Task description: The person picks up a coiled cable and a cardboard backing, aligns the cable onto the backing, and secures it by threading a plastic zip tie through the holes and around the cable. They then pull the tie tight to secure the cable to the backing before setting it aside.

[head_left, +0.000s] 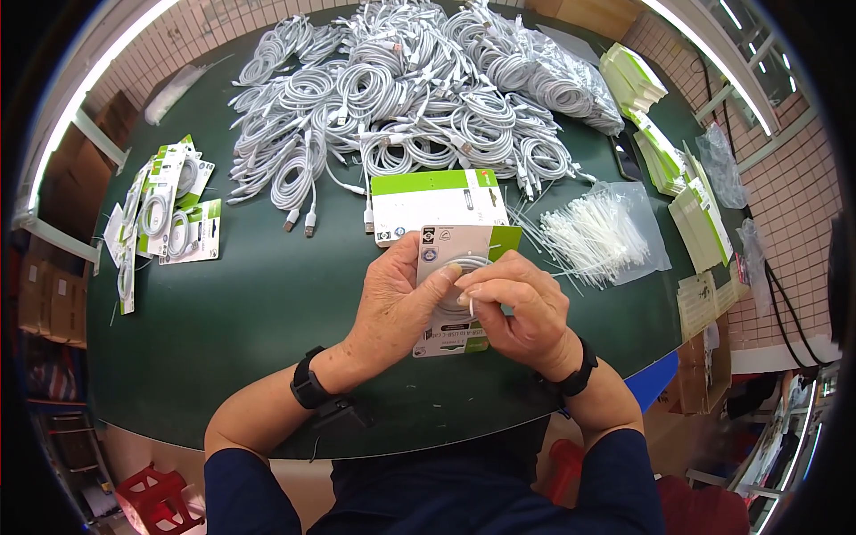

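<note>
Far left: finished packs, each a green-and-white card with a coiled cable, lie fanned on the dark green table.
Left hand: closed on the backing card, thumb pressing the coiled white cable against its face.
Card: held upright above the table's near edge, between both hands.
Right hand: fingers pinched on the cable and a thin white tie.
Behind: stack of blank cards, then a big heap of coiled cables.
Right: clear bag of white cable ties; further card stacks along the edge.
</note>
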`<control>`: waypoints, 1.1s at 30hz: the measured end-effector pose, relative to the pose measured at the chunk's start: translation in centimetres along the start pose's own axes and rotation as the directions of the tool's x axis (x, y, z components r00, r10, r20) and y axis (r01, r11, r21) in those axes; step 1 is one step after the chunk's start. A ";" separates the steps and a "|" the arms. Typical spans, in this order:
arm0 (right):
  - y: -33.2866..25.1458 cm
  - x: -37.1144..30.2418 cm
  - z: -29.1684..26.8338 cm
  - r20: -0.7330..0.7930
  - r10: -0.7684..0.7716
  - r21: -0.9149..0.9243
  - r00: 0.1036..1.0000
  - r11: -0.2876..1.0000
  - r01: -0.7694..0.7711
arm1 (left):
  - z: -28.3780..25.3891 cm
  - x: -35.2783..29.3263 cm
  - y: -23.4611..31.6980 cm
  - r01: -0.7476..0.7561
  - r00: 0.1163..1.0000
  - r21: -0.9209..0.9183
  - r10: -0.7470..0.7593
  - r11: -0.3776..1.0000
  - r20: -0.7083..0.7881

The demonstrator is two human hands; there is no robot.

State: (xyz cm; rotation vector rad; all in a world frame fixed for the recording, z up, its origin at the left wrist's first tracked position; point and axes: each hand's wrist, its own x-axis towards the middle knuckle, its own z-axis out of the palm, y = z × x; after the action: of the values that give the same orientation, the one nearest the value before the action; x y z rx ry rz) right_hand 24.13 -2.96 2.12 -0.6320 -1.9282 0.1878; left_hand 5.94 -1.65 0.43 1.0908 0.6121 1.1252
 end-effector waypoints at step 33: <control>0.8 0.1 -2.0 0.087 -0.208 -0.248 0.974 0.943 0.223 | 0.4 -0.4 0.3 -0.057 0.998 0.042 0.057 0.997 0.001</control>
State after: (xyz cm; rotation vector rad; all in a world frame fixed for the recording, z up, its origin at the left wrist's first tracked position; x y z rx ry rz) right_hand 26.18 -2.52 2.71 -0.5825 -2.0821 -0.1872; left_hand 6.04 -2.13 0.77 1.1503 0.6108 1.1665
